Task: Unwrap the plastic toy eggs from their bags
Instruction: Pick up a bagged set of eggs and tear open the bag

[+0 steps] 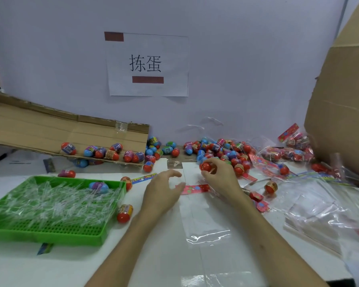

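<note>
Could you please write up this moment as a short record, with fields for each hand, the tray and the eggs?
right hand: grips a red egg just above the table
left hand: fingers loosely curled, holds nothing
header card: red, flat on the table between the hands
green tray: at left, holds clear wrappers and one blue and purple egg
loose eggs: piled by the wall, more on the cardboard flap
bagged eggs: at right, beside the cardboard box
</note>
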The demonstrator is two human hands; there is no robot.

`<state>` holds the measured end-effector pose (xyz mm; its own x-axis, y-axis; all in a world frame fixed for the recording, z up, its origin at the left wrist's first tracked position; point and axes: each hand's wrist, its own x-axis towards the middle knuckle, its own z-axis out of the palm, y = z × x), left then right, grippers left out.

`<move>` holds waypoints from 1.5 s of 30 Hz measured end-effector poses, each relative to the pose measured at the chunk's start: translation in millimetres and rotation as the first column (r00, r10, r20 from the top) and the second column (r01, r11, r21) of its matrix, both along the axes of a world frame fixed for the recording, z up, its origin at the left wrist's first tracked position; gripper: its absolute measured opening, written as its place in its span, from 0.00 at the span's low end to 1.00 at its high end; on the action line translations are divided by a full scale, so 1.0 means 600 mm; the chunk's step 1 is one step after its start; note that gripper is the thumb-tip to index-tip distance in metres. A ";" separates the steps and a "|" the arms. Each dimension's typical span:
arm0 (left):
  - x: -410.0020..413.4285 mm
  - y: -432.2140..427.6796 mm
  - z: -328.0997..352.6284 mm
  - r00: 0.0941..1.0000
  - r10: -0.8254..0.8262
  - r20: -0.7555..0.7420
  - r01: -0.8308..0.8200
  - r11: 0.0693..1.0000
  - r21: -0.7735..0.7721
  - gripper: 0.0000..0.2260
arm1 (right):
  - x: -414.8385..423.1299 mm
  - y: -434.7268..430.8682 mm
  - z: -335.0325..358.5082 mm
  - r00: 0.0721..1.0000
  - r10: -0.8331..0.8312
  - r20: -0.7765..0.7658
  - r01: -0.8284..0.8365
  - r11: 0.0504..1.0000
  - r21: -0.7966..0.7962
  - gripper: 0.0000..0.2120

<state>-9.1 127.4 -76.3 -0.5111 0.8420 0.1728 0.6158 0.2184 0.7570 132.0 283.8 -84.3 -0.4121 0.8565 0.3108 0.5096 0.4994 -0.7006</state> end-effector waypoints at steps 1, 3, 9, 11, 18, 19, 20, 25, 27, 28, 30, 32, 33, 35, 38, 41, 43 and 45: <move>0.002 0.001 -0.004 0.998 -0.030 -0.059 0.027 0.998 -0.059 0.16 | 0.000 0.000 0.000 1.000 0.001 -0.004 -0.001 1.000 -0.001 0.14; 0.005 0.002 -0.013 0.981 -0.081 -0.174 0.054 0.987 -0.151 0.19 | 0.001 0.000 0.002 1.000 -0.007 -0.012 0.007 1.000 -0.017 0.16; 0.003 0.007 -0.021 0.950 -0.125 -0.285 0.074 0.980 -0.185 0.15 | 0.026 0.025 0.024 0.955 -0.268 -0.128 0.282 0.954 0.103 0.21; 0.001 0.009 -0.023 0.945 -0.106 -0.310 0.041 0.977 -0.207 0.20 | 0.046 0.037 0.029 0.911 -0.412 -0.029 0.411 0.899 0.151 0.31; -0.009 0.011 -0.025 0.958 0.001 -0.285 -0.059 0.979 -0.195 0.14 | 0.007 -0.011 0.031 0.974 0.201 0.105 -0.206 0.978 0.037 0.22; -0.007 0.009 -0.024 0.966 0.037 -0.257 -0.075 0.987 -0.142 0.09 | -0.002 -0.020 0.025 0.945 0.262 0.195 -0.268 0.963 0.007 0.25; -0.006 0.008 -0.021 0.971 0.072 -0.229 -0.095 0.991 -0.091 0.07 | -0.010 -0.025 0.020 0.928 0.289 0.237 -0.292 0.956 -0.020 0.29; -0.007 0.004 -0.005 0.949 0.113 0.295 -0.203 0.934 0.294 0.11 | -0.012 -0.035 0.033 0.936 0.342 -0.084 -0.352 0.897 -0.268 0.41; -0.013 0.001 0.000 0.880 0.069 0.471 -0.292 0.860 0.418 0.11 | -0.005 -0.031 0.037 0.890 0.423 -0.168 -0.454 0.802 -0.387 0.36; -0.015 0.001 0.001 0.845 0.055 0.532 -0.342 0.820 0.459 0.11 | -0.002 -0.031 0.037 0.859 0.477 -0.184 -0.507 0.747 -0.431 0.30; -0.021 0.001 0.004 0.763 0.032 0.646 -0.452 0.741 0.497 0.10 | 0.000 -0.034 0.037 0.819 0.537 -0.202 -0.561 0.674 -0.481 0.17; -0.027 0.000 0.009 0.645 -0.027 0.764 -0.534 0.699 0.475 0.13 | -0.003 -0.039 0.039 0.831 0.491 -0.262 -0.555 0.689 -0.467 0.14; -0.029 -0.001 0.012 0.561 -0.081 0.824 -0.551 0.706 0.445 0.17 | -0.006 -0.041 0.040 0.840 0.444 -0.313 -0.542 0.709 -0.450 0.15; -0.029 -0.002 0.016 0.399 -0.196 0.896 -0.445 0.812 0.377 0.23 | -0.009 -0.043 0.042 0.831 0.361 -0.424 -0.533 0.734 -0.421 0.17; -0.018 -0.006 0.018 0.414 -0.218 0.884 -0.018 0.969 0.248 0.23 | -0.010 -0.051 0.041 0.813 0.345 -0.469 -0.539 0.751 -0.381 0.15; -0.013 -0.002 0.012 0.500 -0.227 0.836 0.031 0.969 0.245 0.13 | -0.016 -0.061 0.038 0.830 0.361 -0.424 -0.521 0.772 -0.363 0.11; -0.015 -0.001 0.008 0.545 -0.190 0.816 -0.072 0.960 0.271 0.06 | -0.021 -0.067 0.038 0.831 0.364 -0.420 -0.522 0.770 -0.366 0.11; -0.015 0.000 0.006 0.549 -0.177 0.817 -0.141 0.944 0.299 0.05 | -0.024 -0.072 0.039 0.821 0.373 -0.433 -0.542 0.747 -0.384 0.14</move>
